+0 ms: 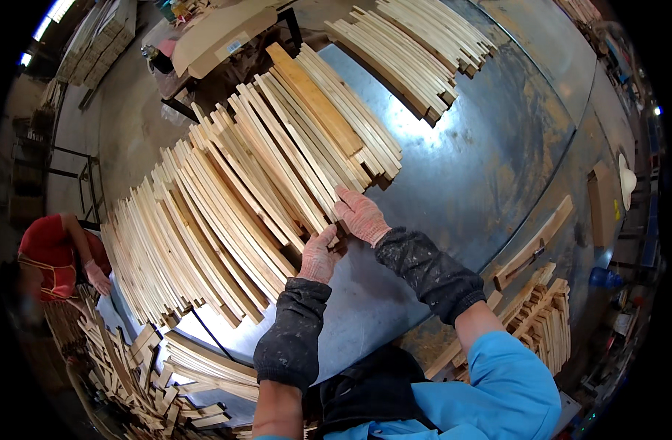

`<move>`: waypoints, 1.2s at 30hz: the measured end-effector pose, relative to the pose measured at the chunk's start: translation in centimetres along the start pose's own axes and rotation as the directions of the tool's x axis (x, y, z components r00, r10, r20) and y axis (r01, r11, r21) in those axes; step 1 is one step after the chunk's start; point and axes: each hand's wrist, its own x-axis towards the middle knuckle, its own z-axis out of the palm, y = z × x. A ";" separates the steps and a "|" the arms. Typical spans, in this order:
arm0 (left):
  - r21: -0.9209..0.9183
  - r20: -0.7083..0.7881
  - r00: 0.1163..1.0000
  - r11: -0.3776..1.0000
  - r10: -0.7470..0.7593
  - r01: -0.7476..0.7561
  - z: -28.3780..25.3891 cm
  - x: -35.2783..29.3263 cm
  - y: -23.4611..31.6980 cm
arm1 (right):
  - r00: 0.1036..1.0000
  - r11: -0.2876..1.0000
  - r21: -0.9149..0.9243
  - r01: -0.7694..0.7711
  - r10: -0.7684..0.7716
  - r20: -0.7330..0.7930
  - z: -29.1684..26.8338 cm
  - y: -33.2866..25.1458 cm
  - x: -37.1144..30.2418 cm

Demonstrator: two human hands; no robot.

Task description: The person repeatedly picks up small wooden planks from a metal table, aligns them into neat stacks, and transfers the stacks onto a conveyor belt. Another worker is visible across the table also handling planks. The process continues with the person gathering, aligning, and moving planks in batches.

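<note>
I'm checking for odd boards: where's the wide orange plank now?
In the head view's upper middle, the wide orange plank lies lengthwise among the pale wooden strips, beyond the right hand.

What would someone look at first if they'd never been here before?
Probably the long row of pale wooden strips across the shiny metal table. Next might come the pinkish-gloved hands, left and right, mid-picture at the strips' near ends. A darker orange-brown board stands out near the row's right end.
</note>
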 end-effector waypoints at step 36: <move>0.889 -0.079 0.907 0.441 0.413 -0.123 2.7 0.1 3.0 | 0.991 0.962 -0.240 0.130 -0.129 0.021 -3.9 1.6 -0.2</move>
